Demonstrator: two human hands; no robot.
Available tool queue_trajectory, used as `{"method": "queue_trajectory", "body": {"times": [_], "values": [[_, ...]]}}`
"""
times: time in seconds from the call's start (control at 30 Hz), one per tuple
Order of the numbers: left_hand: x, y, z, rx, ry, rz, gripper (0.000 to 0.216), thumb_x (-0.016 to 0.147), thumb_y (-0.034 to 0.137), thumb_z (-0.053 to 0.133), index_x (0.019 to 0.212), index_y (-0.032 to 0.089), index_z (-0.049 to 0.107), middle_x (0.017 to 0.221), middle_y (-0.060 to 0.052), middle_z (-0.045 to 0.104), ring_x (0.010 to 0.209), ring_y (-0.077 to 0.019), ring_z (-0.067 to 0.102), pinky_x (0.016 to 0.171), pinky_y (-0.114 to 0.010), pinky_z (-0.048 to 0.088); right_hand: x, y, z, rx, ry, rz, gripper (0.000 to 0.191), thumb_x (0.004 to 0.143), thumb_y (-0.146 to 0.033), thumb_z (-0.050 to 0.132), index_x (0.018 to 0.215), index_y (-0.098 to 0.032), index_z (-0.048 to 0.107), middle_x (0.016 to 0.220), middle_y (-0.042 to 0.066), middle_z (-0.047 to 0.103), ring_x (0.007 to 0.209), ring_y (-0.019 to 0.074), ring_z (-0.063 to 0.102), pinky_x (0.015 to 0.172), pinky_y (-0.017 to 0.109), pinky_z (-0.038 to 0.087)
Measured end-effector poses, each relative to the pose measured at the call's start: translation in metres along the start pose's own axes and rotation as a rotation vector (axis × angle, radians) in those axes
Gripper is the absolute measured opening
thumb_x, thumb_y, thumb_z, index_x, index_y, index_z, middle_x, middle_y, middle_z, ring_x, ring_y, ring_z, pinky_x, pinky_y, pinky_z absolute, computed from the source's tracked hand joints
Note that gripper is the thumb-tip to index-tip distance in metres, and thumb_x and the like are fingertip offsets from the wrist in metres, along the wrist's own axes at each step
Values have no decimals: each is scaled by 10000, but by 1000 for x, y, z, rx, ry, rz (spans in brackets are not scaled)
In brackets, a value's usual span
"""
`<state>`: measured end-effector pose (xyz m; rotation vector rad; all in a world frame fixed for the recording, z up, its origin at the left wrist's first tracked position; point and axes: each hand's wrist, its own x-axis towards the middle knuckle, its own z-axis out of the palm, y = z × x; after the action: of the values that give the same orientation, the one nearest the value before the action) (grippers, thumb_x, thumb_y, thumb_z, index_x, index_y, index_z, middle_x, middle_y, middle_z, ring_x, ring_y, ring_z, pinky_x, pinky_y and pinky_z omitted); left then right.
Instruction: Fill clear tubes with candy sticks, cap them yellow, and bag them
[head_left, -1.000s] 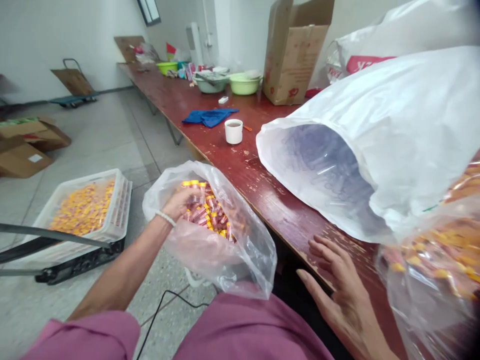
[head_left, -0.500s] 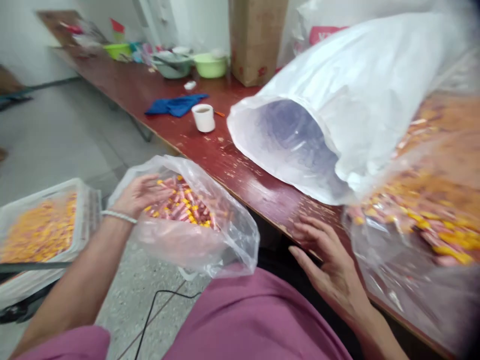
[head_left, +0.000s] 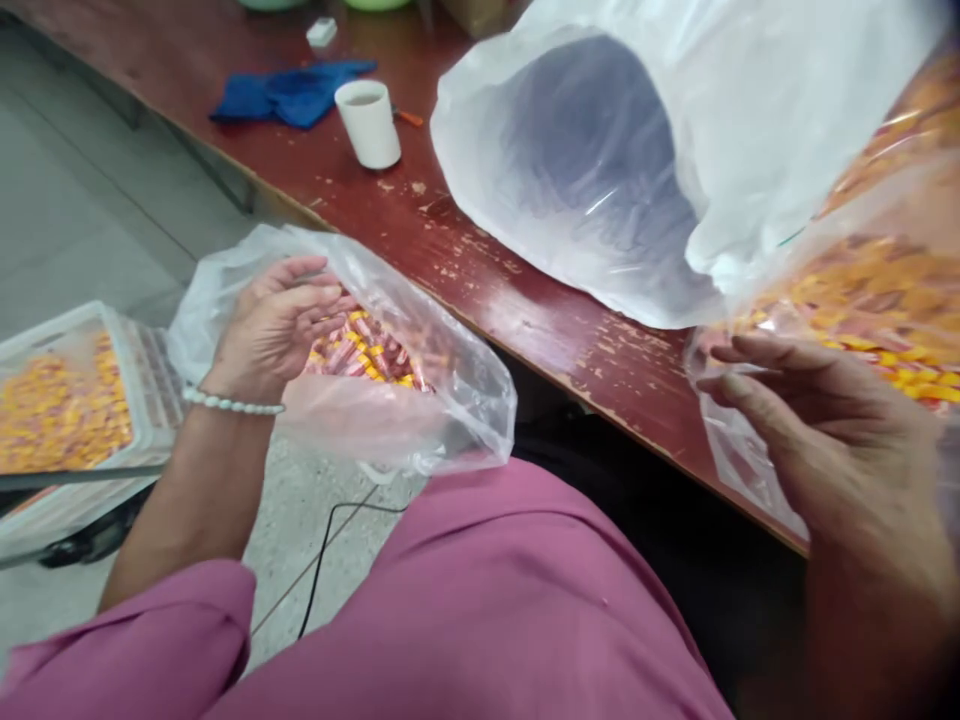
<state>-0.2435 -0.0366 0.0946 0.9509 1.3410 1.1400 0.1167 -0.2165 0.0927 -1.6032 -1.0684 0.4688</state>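
Loosely spread, left hand hovers over tubes in a bag beside the bench edge, right hand with fingers parted; snagging that bag could spill them

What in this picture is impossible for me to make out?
All in the head view:
Whether the left hand grips anything: its curled fingers hide the palm.
Print on the pieces in the open bag: too small and blurred.
White crate: cut off by the left edge.
White sack: cut off by the top edge.
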Motion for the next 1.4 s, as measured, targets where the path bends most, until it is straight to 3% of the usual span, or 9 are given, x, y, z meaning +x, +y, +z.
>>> {"method": "queue_trajectory", "body": {"times": [0.2,0.5,0.77,0.87,0.97,1.03,1.17,1.27,1.4], "values": [[-8,-14,-6,17,-71,28,392,649,53,639,1019,167,575,916,-5,642,750,-147,646,676,-305,499,1,6,12,-53,6,18,306,623,-298,797,911,-227,723,924,85,696,789,188,653,825,416,511],[-8,-32,-3,37,-127,131,334,652,121,662,963,204,576,979,-19,660,796,-153,644,670,-287,500,12,0,16,-71,-68,7,293,606,-287,809,879,-229,721,835,38,690,676,138,624,694,332,503],[-30,-41,31,63,-195,366,292,705,92,639,968,199,574,983,-11,653,934,-155,605,797,-298,489,14,-16,26,-1,-93,-101,257,664,-225,769,908,-202,691,801,6,684,578,82,618,556,237,489],[-65,-26,49,74,-403,524,395,686,92,688,1039,211,556,1034,3,638,954,-153,601,895,-321,467,0,-30,7,-27,-30,-155,237,727,-188,722,959,-175,672,812,11,680,589,75,630,544,214,482],[-112,-3,60,128,-867,502,677,617,114,774,1211,262,483,1024,-13,644,997,-222,614,920,-391,477,-17,-35,-25,-67,97,-172,246,748,-176,708,985,-146,649,792,7,674,589,73,631,526,195,470],[-141,11,68,173,-1074,434,841,513,171,849,1245,336,468,989,2,652,959,-262,636,878,-430,508,-30,-31,-51,-54,176,-159,253,755,-192,705,992,-146,629,802,-3,673,591,76,636,509,186,468],[-182,27,97,200,-1173,426,908,351,232,902,1162,392,528,927,34,648,933,-292,649,854,-458,519,-60,-11,-102,28,382,-99,260,785,-244,668,1026,-184,589,829,-38,668,609,62,634,499,164,473],[-199,30,123,247,-1245,478,778,477,179,852,1179,328,551,839,11,651,891,-265,654,835,-420,524,-83,9,-128,132,569,-53,269,769,-259,657,1022,-208,583,833,-42,669,587,56,619,473,154,468],[-199,23,144,358,-1325,536,581,622,167,773,1165,256,585,828,-27,672,778,-195,653,771,-332,534,-105,27,-145,248,674,-6,275,721,-251,656,986,-206,594,835,-36,661,552,49,602,445,146,453]]}}
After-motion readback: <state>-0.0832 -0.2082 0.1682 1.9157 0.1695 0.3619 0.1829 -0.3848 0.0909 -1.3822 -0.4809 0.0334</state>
